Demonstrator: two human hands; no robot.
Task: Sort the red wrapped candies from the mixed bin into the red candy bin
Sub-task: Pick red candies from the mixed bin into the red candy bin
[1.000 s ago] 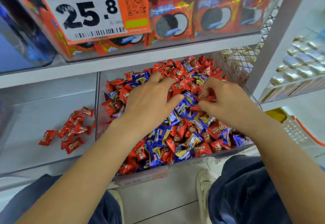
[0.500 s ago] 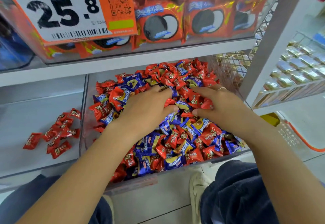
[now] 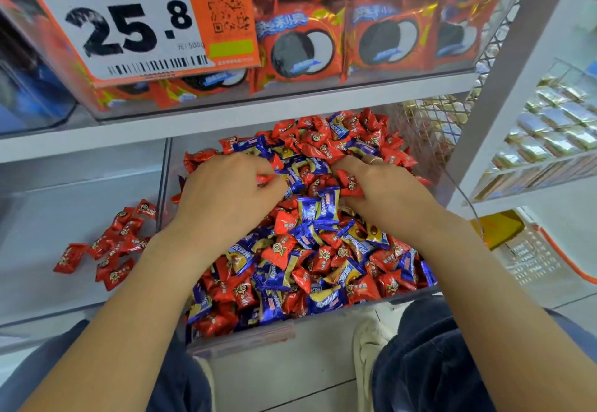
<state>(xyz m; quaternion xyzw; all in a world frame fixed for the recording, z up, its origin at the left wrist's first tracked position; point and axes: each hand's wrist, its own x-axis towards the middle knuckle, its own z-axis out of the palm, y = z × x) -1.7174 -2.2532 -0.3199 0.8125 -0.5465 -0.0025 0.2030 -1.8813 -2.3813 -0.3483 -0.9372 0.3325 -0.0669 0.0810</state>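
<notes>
The red wrapped candies (image 3: pixel 284 248) lie mixed with blue wrapped candies (image 3: pixel 318 211) in the mixed bin (image 3: pixel 239 342), a clear-walled compartment heaped nearly to its front rim. A small cluster of sorted red candies (image 3: pixel 111 250) lies in the red candy bin (image 3: pixel 80 185), the adjoining compartment to the left, behind a clear divider.

Step in hand: collection. Both hands are down on the upper part of the heap, well apart from the red candy bin.

- The left hand (image 3: pixel 226 198) is curled, knuckles up, with a red wrapper showing at its fingertips; it appears to hold one or more red candies (how many lie inside the palm cannot be told).
- The right hand (image 3: pixel 384 192) is likewise curled. A red candy (image 3: pixel 350 182) is pinched between its thumb and fingers, and a ring shows on one finger.

Judged progress: early. The heap holds many red candies, while the sorted cluster is small.

Next move, as judged: once a hand is full, carry it left over the divider and release its candies beside the sorted cluster. The grip must stay closed during transfer, since the wrappers look slick. Check that no blue candy rides along in the handful.

Surroundings: a shelf above carries boxed sandwich-biscuit packs (image 3: pixel 303 46) and a price card (image 3: pixel 129 24) marked 25.8. A wire mesh panel (image 3: pixel 429 127) closes the right side. The person's knees and a white shoe (image 3: pixel 371 343) show below.
</notes>
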